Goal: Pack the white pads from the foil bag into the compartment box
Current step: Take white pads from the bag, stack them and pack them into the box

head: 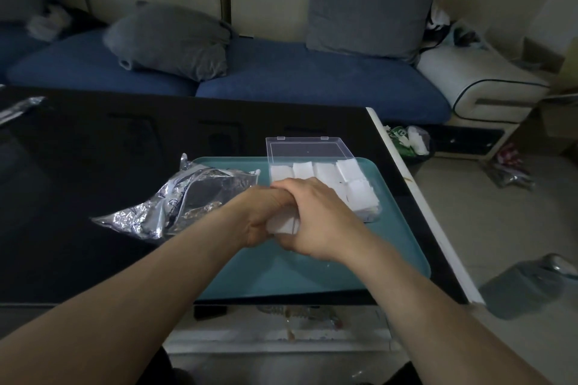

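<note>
Both my hands meet over the teal tray (312, 275), just at the near-left corner of the compartment box (312, 150). My left hand (266, 216) and right hand (319, 222) are curled together round a small stack of white pads (283, 223); the grip is closed on it from both sides, with only the stack's near edge showing between the palms.

Box stands toward the counter's right edge, on the far right part of the tray, clear lid thrown back flat. The far row of compartments shows white pads in each one I can see, and the right-hand near compartments (359, 197) look filled too. My hands hide the near-left compartments, so I cannot tell their state.

Foil bag (175, 206) lies crumpled on the counter (78, 181), overlapping the tray's left edge, mouth toward the box. Looks mostly flat; whether any pads are left inside I cannot tell.

Judgement: well along, likely past halfway. Left to do: seat this stack, check the bag, fill whatever is bare under my hands.
</note>
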`<state>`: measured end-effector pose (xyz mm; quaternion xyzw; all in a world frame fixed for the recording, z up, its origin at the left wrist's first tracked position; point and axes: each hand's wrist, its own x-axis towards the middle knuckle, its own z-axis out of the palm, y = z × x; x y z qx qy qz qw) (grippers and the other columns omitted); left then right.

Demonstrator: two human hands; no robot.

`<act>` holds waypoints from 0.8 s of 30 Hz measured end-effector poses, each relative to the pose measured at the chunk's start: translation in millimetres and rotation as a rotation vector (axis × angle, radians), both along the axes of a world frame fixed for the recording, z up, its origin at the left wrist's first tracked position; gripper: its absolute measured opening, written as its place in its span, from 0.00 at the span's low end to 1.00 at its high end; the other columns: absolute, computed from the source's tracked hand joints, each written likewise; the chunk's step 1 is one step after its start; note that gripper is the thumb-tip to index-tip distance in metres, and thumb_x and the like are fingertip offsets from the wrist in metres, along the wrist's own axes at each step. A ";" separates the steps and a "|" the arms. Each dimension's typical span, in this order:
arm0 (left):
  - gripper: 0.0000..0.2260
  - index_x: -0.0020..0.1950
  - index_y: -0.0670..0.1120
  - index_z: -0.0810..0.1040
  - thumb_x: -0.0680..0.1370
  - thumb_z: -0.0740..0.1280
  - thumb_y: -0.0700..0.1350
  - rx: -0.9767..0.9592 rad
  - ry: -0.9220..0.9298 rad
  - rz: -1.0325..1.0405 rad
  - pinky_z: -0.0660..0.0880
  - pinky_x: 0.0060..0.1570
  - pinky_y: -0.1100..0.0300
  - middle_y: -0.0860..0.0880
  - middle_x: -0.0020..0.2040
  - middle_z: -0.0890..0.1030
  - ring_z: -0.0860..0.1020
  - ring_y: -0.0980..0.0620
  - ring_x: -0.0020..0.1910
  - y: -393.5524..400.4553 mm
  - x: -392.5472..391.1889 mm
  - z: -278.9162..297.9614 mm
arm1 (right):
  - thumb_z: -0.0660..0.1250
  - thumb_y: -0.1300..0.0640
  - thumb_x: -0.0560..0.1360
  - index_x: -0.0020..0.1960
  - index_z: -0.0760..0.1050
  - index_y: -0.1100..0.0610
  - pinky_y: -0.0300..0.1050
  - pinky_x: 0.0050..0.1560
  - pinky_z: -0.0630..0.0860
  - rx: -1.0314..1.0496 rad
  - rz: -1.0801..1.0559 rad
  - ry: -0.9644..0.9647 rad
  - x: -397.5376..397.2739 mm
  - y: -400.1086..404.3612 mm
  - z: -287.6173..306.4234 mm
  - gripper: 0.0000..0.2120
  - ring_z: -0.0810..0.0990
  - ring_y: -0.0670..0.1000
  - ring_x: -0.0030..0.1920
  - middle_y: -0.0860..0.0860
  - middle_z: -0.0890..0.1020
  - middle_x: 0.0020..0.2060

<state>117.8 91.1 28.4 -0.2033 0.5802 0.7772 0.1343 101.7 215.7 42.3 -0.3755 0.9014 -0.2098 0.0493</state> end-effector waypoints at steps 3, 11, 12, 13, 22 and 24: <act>0.06 0.50 0.41 0.80 0.77 0.65 0.33 -0.102 0.010 0.025 0.78 0.36 0.58 0.43 0.40 0.83 0.82 0.47 0.36 1.9 1.1 -2.8 | 0.76 0.54 0.67 0.74 0.65 0.50 0.53 0.65 0.70 0.044 0.024 0.044 3.4 -2.7 1.6 0.38 0.69 0.52 0.64 0.49 0.74 0.64; 0.07 0.43 0.36 0.81 0.72 0.67 0.27 -0.234 0.041 -0.128 0.80 0.35 0.58 0.38 0.40 0.81 0.81 0.46 0.35 -6.9 12.4 1.2 | 0.82 0.51 0.64 0.60 0.75 0.47 0.44 0.54 0.75 0.040 0.113 -0.218 0.7 7.2 8.1 0.28 0.72 0.46 0.53 0.45 0.74 0.50; 0.07 0.46 0.35 0.81 0.70 0.68 0.27 -0.256 0.049 -0.169 0.79 0.35 0.58 0.38 0.41 0.81 0.81 0.46 0.35 -8.8 13.8 0.1 | 0.83 0.54 0.64 0.60 0.76 0.46 0.40 0.50 0.76 -0.038 0.131 -0.360 -3.3 12.5 9.7 0.27 0.76 0.41 0.49 0.42 0.77 0.48; 0.10 0.50 0.35 0.81 0.70 0.70 0.28 -0.273 0.051 -0.210 0.79 0.36 0.57 0.40 0.42 0.81 0.80 0.46 0.35 -9.9 16.1 -0.1 | 0.82 0.56 0.66 0.61 0.77 0.48 0.36 0.48 0.75 -0.115 0.132 -0.482 -7.2 17.9 10.4 0.26 0.78 0.38 0.44 0.41 0.79 0.46; 0.26 0.61 0.44 0.70 0.66 0.73 0.32 -0.533 0.084 -0.345 0.82 0.39 0.42 0.36 0.45 0.83 0.80 0.41 0.32 -9.6 27.9 -1.4 | 0.74 0.65 0.69 0.60 0.76 0.56 0.40 0.40 0.69 -0.382 0.092 -1.086 -20.5 33.7 1.8 0.21 0.78 0.46 0.38 0.54 0.83 0.42; 0.26 0.62 0.46 0.69 0.67 0.72 0.31 -0.566 0.128 -0.321 0.81 0.39 0.43 0.39 0.45 0.84 0.80 0.41 0.32 -7.6 27.8 -0.4 | 0.75 0.65 0.72 0.56 0.78 0.58 0.40 0.37 0.67 -0.399 -0.018 -1.020 -20.0 30.3 -0.8 0.14 0.77 0.46 0.34 0.51 0.82 0.36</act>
